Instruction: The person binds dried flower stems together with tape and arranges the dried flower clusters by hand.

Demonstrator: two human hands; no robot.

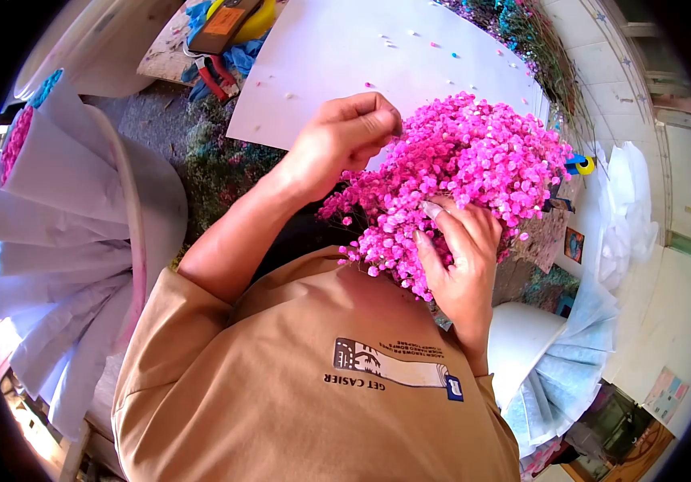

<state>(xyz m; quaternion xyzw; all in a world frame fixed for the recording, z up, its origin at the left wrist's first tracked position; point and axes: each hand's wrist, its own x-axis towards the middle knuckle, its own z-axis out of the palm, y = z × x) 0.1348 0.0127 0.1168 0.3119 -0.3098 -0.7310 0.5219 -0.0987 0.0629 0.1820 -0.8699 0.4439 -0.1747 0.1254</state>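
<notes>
A full bunch of small bright pink flowers (482, 153) lies close against the tan shirt, over the near edge of a large white sheet (337, 64). My right hand (462, 245) rests on the lower side of the bunch, thumb and fingers curved round some blossoms. At the upper left of the bunch is my left hand (353, 132), its fingers curled into a pinch beside the outer blossoms. Whatever that pinch holds, if anything, is too small to make out. Loose pink, white and blue petals are scattered over the sheet.
Red-handled pliers (218, 76) and a dark phone-like object (225, 24) lie at the upper left. A big tub (153, 209) with paper-wrapped bundles (64, 169) stands at the left. More dried stems (538, 48) lie upper right, and a white bucket (526, 337) with pale blue wrapping is lower right.
</notes>
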